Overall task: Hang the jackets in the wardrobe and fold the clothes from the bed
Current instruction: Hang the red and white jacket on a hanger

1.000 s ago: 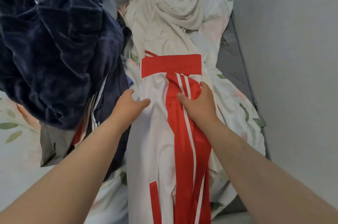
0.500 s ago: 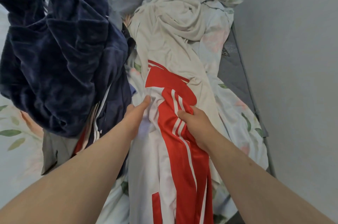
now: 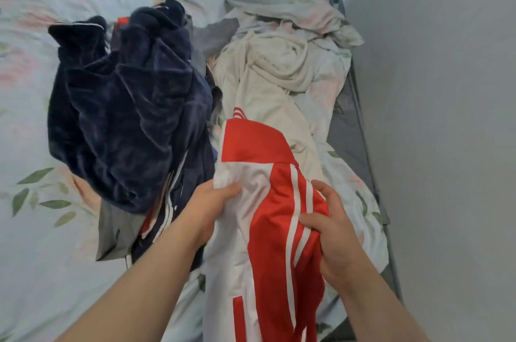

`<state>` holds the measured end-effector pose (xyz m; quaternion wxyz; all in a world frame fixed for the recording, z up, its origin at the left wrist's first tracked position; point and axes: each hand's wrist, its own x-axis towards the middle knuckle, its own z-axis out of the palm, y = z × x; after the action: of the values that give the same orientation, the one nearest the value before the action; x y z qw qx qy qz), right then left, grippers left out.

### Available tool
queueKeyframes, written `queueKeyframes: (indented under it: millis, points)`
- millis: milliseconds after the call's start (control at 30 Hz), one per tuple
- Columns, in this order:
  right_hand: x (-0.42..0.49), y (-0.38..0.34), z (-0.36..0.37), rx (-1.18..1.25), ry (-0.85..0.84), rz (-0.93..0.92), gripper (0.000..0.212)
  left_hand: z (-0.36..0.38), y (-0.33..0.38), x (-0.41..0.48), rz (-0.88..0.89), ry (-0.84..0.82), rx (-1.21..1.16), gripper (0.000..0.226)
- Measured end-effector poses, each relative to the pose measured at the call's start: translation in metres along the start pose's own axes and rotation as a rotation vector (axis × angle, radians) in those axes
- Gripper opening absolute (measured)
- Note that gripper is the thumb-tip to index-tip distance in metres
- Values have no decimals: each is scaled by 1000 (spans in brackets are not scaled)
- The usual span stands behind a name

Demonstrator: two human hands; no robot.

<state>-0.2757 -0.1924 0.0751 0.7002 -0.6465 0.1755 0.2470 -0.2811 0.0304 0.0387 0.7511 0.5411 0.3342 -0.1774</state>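
- The red-and-white jacket (image 3: 268, 202) lies along the right side of the bed, its lower part running off the bottom of the view between the two forearms.
- The left hand (image 3: 208, 211) grips the white panel of the jacket at its left edge, thumb on top and fingers (image 3: 227, 189) curled around a fold of cloth.
- The right hand (image 3: 333, 232) is clenched on the red part with the white stripes, bunching it up; the thumb presses across the stripes and the other fingers wrap behind the cloth.
- Between the two hands the fabric is gathered and lifted a little off the bed, with a red yoke panel spread flat just beyond them.
- Just past the jacket, touching its far end, lies a crumpled cream garment (image 3: 268, 81).
- To the left, right beside the left hand, sits a heap of dark navy plush clothing (image 3: 122, 118); under it show a navy jacket with white stripes (image 3: 178, 196) and a grey piece (image 3: 117, 232).
- All of this rests on a floral bed sheet (image 3: 36, 230) with green leaves and pink blooms, rumpled near the top.
- A grey mattress edge (image 3: 357, 129) shows along the right side, against a pale wall (image 3: 446, 146).
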Motion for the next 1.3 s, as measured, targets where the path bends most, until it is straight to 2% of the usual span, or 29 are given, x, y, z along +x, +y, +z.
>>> queueKeyframes:
  millis: [133, 267, 367, 500, 667, 800, 900, 1000, 1100, 1233, 1300]
  points:
    - [-53, -32, 20, -8, -55, 32, 70, -10, 16, -69, 15, 8, -19, 24]
    - [-114, -73, 50, 30, -112, 34, 55, -23, 41, -138, 9, -39, -144, 31]
    - [-160, -112, 74, -10, -155, -30, 69, -38, 68, -191, 72, -56, -186, 42]
    - [-214, -176, 105, -57, -271, -171, 47, -58, 111, -261, 258, -55, -159, 31]
    - [-264, -257, 143, -23, -397, -349, 54, -70, 178, -340, 549, 139, -157, 12]
    - [-292, -299, 181, 66, -514, -421, 48, -88, 220, -394, 744, 301, -122, 11]
    - [-308, -317, 208, 65, -582, -411, 40, -97, 238, -432, 834, 382, -146, 10]
    - [-321, -335, 229, -33, -592, -520, 31, -100, 249, -466, 915, 458, -200, 17]
    - [-326, -350, 239, -79, -602, -638, 9, -96, 255, -498, 983, 595, -186, 6]
    - [-332, -368, 235, -93, -694, -736, 13, -78, 259, -533, 1066, 820, -156, 19]
    - [-334, -375, 229, -110, -724, -758, 17, -68, 258, -549, 1079, 935, -130, 17]
